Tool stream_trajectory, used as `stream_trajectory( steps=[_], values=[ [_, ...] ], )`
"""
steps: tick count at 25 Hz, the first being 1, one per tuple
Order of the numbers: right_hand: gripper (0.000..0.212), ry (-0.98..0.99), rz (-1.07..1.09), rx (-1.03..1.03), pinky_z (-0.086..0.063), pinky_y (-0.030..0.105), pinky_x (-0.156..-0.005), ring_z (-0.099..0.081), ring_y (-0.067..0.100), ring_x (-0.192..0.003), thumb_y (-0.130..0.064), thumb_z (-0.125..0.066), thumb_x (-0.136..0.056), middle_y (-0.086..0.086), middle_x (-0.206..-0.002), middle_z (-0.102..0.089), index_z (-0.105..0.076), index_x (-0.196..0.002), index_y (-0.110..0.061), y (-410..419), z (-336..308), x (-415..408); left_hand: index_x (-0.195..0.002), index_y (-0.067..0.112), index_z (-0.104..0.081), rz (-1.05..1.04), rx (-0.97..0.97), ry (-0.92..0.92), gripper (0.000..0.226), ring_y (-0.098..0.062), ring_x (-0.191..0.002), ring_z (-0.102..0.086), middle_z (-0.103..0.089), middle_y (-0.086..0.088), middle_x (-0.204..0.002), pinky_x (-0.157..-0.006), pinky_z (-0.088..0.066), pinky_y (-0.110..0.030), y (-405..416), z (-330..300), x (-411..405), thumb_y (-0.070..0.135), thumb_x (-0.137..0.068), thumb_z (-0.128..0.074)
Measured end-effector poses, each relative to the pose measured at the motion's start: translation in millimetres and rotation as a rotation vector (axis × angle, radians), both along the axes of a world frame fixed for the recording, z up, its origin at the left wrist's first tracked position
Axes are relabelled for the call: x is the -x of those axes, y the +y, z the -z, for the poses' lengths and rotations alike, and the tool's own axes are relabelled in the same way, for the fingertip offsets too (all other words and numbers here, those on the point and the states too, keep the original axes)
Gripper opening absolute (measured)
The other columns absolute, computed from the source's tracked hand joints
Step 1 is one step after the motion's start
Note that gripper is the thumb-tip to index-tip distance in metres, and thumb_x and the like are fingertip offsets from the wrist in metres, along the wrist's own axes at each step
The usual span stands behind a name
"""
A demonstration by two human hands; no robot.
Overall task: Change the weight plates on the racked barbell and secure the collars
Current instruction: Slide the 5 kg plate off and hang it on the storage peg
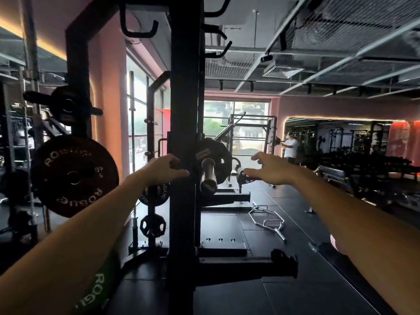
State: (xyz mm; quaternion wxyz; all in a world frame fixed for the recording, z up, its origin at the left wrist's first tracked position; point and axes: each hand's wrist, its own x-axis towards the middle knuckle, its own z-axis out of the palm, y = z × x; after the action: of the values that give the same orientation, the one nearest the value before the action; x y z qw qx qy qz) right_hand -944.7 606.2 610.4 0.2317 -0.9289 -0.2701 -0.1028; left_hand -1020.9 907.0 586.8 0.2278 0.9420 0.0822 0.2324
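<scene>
Your left hand (164, 166) and right hand (268, 167) reached wide-spread, holding nothing, flanking the black plate (217, 159) on the barbell sleeve (208, 177) (no collar visible). A one-sided pull could jam the plate.

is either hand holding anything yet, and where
Nothing is held. The left hand and right hand reach, fingers spread, toward either side of the plate on the barbell.

both hands (162, 170) reaching, racked barbell sleeve (208, 176), black plate (214, 161)
</scene>
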Motion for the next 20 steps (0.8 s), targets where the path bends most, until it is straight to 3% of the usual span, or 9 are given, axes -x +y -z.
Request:
stream_trajectory(
  steps=[5, 11, 17, 20],
  values=[
    [0.064, -0.021, 0.008, 0.025, -0.037, 0.029, -0.088, -0.053, 0.026, -0.119, -0.048, -0.057, -0.091, 0.012, -0.138, -0.051, -0.038, -0.142, -0.015, 29, 5, -74, -0.131, 0.018, -0.05, -0.069, 0.039, -0.032, 0.059, -0.018, -0.1, -0.053, -0.059, -0.006, -0.122, -0.082, -0.041, -0.029, 20, 18, -78, 0.047, -0.083, -0.068],
    [0.062, -0.096, 0.033, 0.018, -0.039, 0.036, -0.099, -0.048, 0.028, -0.126, -0.046, -0.059, -0.09, 0.012, -0.143, -0.046, -0.041, -0.139, -0.012, 81, 13, -187, -0.136, 0.014, -0.046, -0.136, 0.108, -0.031, 0.059, -0.027, -0.112, -0.057, -0.058, -0.01, -0.127, -0.094, -0.049, -0.038, 59, 35, -183, 0.038, -0.086, -0.066],
    [0.042, -0.144, 0.043, -0.011, -0.045, 0.036, -0.088, -0.056, 0.031, -0.113, -0.033, -0.057, -0.093, 0.012, -0.124, -0.057, -0.05, -0.126, -0.009, 139, 22, -267, -0.131, 0.008, -0.048, -0.166, 0.235, -0.032, 0.058, -0.03, -0.111, -0.058, -0.06, -0.016, -0.123, -0.08, -0.042, -0.028, 82, 55, -274, 0.035, -0.084, -0.068],
    [0.046, -0.152, 0.046, -0.025, -0.049, 0.042, -0.088, -0.059, 0.032, -0.107, -0.038, -0.058, -0.089, 0.013, -0.122, -0.058, -0.049, -0.126, -0.011, 159, 27, -295, -0.132, 0.007, -0.045, -0.152, 0.248, -0.01, 0.06, -0.033, -0.113, -0.058, -0.059, -0.017, -0.125, -0.081, -0.043, -0.029, 84, 64, -303, 0.035, -0.085, -0.068]
  ],
)
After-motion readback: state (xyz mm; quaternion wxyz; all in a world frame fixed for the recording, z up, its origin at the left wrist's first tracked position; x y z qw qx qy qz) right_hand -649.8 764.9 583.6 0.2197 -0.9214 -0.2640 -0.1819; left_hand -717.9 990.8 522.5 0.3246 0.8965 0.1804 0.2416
